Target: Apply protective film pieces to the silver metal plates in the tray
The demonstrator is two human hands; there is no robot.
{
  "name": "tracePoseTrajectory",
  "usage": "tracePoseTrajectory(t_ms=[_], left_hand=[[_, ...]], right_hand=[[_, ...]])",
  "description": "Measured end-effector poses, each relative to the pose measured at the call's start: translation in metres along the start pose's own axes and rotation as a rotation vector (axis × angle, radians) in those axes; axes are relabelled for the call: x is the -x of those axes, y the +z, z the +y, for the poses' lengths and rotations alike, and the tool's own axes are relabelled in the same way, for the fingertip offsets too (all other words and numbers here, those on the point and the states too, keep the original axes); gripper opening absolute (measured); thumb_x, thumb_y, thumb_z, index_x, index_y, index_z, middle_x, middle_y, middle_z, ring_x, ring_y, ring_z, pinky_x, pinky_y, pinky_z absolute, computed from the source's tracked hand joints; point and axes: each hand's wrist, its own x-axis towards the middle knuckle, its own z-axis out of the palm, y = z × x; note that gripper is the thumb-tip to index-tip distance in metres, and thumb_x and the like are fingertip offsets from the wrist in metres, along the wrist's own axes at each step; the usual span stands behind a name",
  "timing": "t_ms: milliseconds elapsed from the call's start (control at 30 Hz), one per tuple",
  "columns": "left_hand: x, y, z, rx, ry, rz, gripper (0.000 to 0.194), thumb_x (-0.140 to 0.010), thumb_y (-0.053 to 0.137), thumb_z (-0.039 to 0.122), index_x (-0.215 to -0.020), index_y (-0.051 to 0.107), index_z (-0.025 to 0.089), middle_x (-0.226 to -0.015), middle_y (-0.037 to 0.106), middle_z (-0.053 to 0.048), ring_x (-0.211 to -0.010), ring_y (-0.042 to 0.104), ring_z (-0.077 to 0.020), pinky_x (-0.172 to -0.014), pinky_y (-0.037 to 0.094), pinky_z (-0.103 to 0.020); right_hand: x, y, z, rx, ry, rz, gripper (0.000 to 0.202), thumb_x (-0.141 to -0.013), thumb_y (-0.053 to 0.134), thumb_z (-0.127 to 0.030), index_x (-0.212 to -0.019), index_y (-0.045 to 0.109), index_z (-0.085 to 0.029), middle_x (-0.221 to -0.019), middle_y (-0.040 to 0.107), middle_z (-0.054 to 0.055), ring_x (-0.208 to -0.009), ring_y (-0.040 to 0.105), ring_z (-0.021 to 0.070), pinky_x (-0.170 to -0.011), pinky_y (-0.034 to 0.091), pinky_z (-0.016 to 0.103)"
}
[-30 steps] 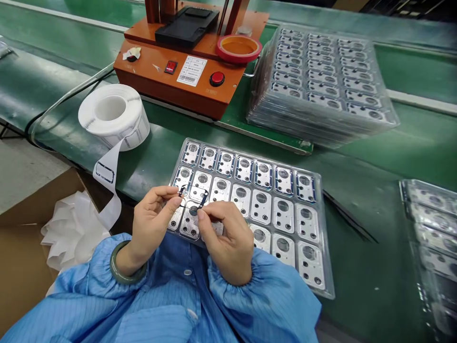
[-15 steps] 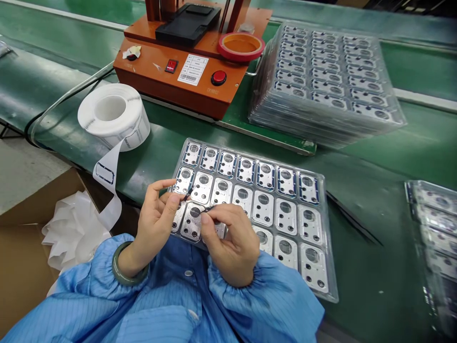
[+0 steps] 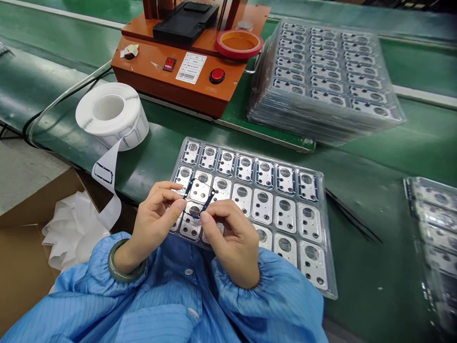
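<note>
Between my hands, above the clear tray [image 3: 329, 247], is a thin dark-blue rectangular adhesive frame [image 3: 208, 201]. My left hand [image 3: 157, 214] pinches its lower left corner, and my right hand [image 3: 232, 238] pinches its lower right side. Silver metal plates [image 3: 263, 206] with a round window and small dark holes fill the tray in rows. Blue frames line the plates of the far row and the left plate [image 3: 183, 177] of the second row. The other visible plates look bare. My fingers hide part of the near row.
A label roll [image 3: 137, 126] trails a strip [image 3: 104, 172] carrying another frame over a cardboard box [image 3: 21, 205]. Behind stand an orange press [image 3: 157, 83] with red tape [image 3: 240, 45] on it and stacked trays [image 3: 296, 114]. Dark tweezers [image 3: 352, 216] lie right, near another tray [image 3: 435, 224].
The blue frame has turned and opened out, so its rectangular outline now shows over the tray. My hands stay close together, with the left fingers slightly shifted.
</note>
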Motion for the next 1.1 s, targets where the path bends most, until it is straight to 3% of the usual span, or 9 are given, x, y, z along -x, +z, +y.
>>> tracePoseTrajectory(t_ms=[333, 500, 667, 800, 967, 1100], left_hand=[[-0.033, -0.002, 0.000, -0.326, 0.130, -0.104, 0.008, -0.078, 0.067, 0.026, -0.074, 0.068, 0.020, -0.100, 0.065, -0.007, -0.096, 0.061, -0.0204, -0.089, 0.046, -0.035], [-0.049, -0.001, -0.010, -0.475, 0.211, -0.163, 0.008, -0.079, 0.065, 0.024, -0.073, 0.067, 0.019, -0.103, 0.066, -0.008, -0.102, 0.060, -0.0223, -0.093, 0.045, -0.040], [-0.050, 0.001, -0.019, -0.555, 0.298, -0.206, 0.006, -0.081, 0.064, 0.021, -0.076, 0.067, 0.020, -0.104, 0.065, -0.007, -0.113, 0.055, -0.0242, -0.099, 0.041, -0.044], [-0.050, 0.002, -0.020, -0.583, 0.356, -0.218, 0.005, -0.080, 0.065, 0.021, -0.075, 0.066, 0.020, -0.096, 0.065, -0.005, -0.108, 0.056, -0.0233, -0.096, 0.041, -0.043], [-0.051, 0.002, -0.020, -0.627, 0.357, -0.236, 0.007, -0.081, 0.066, 0.022, -0.074, 0.067, 0.020, -0.078, 0.061, -0.002, -0.086, 0.057, -0.0181, -0.083, 0.042, -0.038], [-0.050, 0.002, -0.021, -0.639, 0.365, -0.243, 0.007, -0.080, 0.066, 0.022, -0.073, 0.067, 0.020, -0.078, 0.060, -0.001, -0.086, 0.056, -0.0178, -0.082, 0.042, -0.038]], right_hand=[[-0.016, -0.006, 0.006, 0.055, 0.303, 0.004, 0.013, -0.085, 0.059, -0.026, -0.074, 0.061, -0.019, -0.072, 0.059, 0.001, -0.064, 0.057, 0.0135, -0.057, 0.049, 0.026], [-0.023, -0.005, 0.022, 0.100, 0.365, -0.001, 0.014, -0.083, 0.060, -0.030, -0.075, 0.062, -0.019, -0.072, 0.062, 0.002, -0.065, 0.058, 0.0151, -0.060, 0.049, 0.029], [-0.023, -0.002, 0.026, 0.154, 0.447, 0.001, 0.015, -0.082, 0.059, -0.029, -0.070, 0.061, -0.019, -0.066, 0.059, 0.000, -0.060, 0.055, 0.0135, -0.061, 0.047, 0.028], [-0.023, -0.002, 0.026, 0.177, 0.470, 0.012, 0.016, -0.080, 0.058, -0.028, -0.068, 0.060, -0.019, -0.064, 0.058, -0.001, -0.057, 0.054, 0.0126, -0.060, 0.046, 0.027], [-0.023, -0.002, 0.027, 0.217, 0.465, -0.008, 0.016, -0.080, 0.057, -0.029, -0.067, 0.060, -0.019, -0.064, 0.058, -0.001, -0.056, 0.053, 0.0125, -0.060, 0.045, 0.027], [-0.024, -0.002, 0.027, 0.246, 0.459, -0.020, 0.017, -0.080, 0.056, -0.028, -0.065, 0.058, -0.019, -0.062, 0.057, -0.001, -0.055, 0.052, 0.0119, -0.059, 0.043, 0.027]])
